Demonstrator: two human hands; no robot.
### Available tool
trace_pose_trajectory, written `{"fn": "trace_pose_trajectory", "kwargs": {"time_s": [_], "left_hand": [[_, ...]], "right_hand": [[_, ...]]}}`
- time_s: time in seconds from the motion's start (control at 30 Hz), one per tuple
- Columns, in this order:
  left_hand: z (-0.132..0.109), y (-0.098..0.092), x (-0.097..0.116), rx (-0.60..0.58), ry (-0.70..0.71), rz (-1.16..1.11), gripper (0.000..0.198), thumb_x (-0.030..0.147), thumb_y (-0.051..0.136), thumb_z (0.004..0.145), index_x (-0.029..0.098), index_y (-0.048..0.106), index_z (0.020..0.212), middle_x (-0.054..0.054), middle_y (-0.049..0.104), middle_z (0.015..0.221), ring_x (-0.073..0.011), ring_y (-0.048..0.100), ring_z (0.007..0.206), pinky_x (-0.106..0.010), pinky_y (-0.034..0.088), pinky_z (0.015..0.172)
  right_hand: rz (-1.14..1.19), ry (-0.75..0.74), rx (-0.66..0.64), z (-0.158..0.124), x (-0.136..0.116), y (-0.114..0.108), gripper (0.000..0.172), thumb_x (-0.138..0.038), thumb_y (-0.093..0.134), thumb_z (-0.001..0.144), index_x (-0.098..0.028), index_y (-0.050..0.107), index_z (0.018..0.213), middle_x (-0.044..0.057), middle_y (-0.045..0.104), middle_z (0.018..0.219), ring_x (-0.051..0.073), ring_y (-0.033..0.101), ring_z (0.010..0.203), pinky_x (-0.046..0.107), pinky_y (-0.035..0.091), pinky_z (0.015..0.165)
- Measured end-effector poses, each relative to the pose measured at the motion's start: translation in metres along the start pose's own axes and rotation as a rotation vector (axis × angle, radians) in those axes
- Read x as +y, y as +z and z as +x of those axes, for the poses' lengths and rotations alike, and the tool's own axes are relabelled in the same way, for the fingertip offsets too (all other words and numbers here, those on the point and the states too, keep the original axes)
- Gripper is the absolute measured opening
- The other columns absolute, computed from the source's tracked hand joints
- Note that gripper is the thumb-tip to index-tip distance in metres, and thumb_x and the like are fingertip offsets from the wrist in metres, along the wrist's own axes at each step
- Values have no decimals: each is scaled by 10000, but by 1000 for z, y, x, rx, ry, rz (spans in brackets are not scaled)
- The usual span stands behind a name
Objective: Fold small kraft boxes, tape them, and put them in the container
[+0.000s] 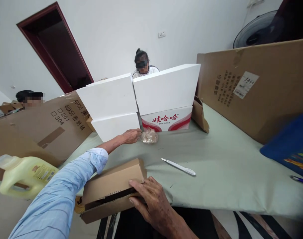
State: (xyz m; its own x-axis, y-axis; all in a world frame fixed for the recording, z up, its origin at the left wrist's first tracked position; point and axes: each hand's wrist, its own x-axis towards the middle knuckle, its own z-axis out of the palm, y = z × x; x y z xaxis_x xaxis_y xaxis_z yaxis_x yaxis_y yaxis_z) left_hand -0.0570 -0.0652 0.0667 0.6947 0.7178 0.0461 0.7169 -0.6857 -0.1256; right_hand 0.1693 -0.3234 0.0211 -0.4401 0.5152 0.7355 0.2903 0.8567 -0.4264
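In the head view, my left hand (131, 136) stretches out from a light-blue sleeve, its fingers pinched at the left edge of a crumpled wad of clear plastic (149, 136). Close in front of me is a small brown cardboard box (113, 181), tilted, with a dark gap along its near side. My right hand (155, 198) grips the right end of this box, thumb below the gap and fingers on the upper panel. A thin knife with a white handle (180, 167) lies on the green table cover (223, 169), to the right of the box and apart from both hands.
White boxes (168, 86) are stacked at the back, one with red lettering. Large cartons stand left (54, 126) and right (256, 83). A yellow jug (29, 176) is at left, a blue container (288, 146) and pen (300, 180) at right. Two people sit beyond.
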Motion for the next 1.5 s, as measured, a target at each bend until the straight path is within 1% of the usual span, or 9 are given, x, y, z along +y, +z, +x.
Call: {"fn": "trace_pose_trajectory", "kwargs": {"time_s": [0.13, 0.23, 0.4, 0.53, 0.7, 0.83, 1.17, 1.33, 1.5], "left_hand": [[36, 6, -1, -2, 27, -44, 402, 199, 470, 1014, 256, 693, 1345, -58, 669, 1512, -237, 672, 1330, -351, 560, 1077], [73, 15, -5, -16, 44, -73, 421, 258, 491, 1030, 227, 649, 1418, -103, 643, 1542, -262, 637, 1387, -398, 541, 1112], [105, 30, -15, -72, 49, -113, 473, 421, 643, 982, 213, 624, 1406, -143, 725, 1390, -285, 713, 1251, -420, 577, 1032], [99, 41, -18, -130, 23, -133, 427, 495, 603, 1010, 218, 643, 1332, -116, 770, 1257, -273, 753, 1122, -372, 593, 940], [80, 58, -12, -164, -78, -110, 635, 564, 462, 1063, 186, 426, 1572, -207, 601, 1554, -346, 616, 1401, -450, 528, 1074], [68, 71, -3, -179, -141, -111, 680, 550, 304, 1108, 150, 250, 1656, -242, 436, 1683, -341, 506, 1523, -481, 493, 1124], [70, 84, 2, -233, -219, -132, 698, 562, 216, 1108, 109, 288, 1635, -249, 537, 1604, -345, 539, 1489, -485, 495, 1112], [74, 69, 5, -257, -223, -126, 685, 591, 259, 1101, 172, 342, 1636, -214, 543, 1613, -348, 542, 1480, -499, 480, 1118], [79, 25, 11, -206, -198, -143, 591, 619, 384, 1089, 188, 604, 1429, -187, 678, 1463, -338, 622, 1373, -458, 509, 1075]], "right_hand": [[-9, 3, -1, -2, -2, 1, 325, -268, 631, 1052, -213, 603, 1371, 58, 824, 1091, 214, 741, 911, 405, 523, 994], [-8, 13, 5, -3, -2, 2, 330, -299, 627, 1056, -215, 596, 1373, 44, 821, 1015, 212, 733, 872, 399, 520, 972], [-18, -78, 118, 1, 2, 10, 272, -353, 515, 1101, -174, 614, 1279, 6, 771, 819, 184, 656, 685, 346, 477, 711], [-52, -109, 245, 1, 5, 18, 240, -343, 508, 1088, -178, 633, 1210, -21, 739, 716, 176, 587, 592, 356, 415, 642], [-47, -107, 194, -5, 9, 25, 318, -311, 667, 973, -172, 624, 1256, -39, 721, 688, 172, 582, 592, 355, 392, 629], [-38, -116, 205, -3, 10, 27, 319, -290, 663, 964, -161, 620, 1252, -33, 721, 687, 170, 575, 586, 354, 379, 611], [-40, -94, 188, -1, 14, 28, 287, -326, 617, 1007, -180, 621, 1255, -27, 726, 669, 177, 611, 591, 356, 423, 629], [11, -57, 107, -4, 14, 27, 293, -341, 574, 1052, -183, 620, 1295, 20, 781, 801, 194, 669, 680, 353, 479, 704], [38, 25, -1, -3, 6, 14, 313, -293, 629, 1046, -203, 623, 1346, 62, 823, 1006, 207, 743, 860, 367, 535, 907]]}}
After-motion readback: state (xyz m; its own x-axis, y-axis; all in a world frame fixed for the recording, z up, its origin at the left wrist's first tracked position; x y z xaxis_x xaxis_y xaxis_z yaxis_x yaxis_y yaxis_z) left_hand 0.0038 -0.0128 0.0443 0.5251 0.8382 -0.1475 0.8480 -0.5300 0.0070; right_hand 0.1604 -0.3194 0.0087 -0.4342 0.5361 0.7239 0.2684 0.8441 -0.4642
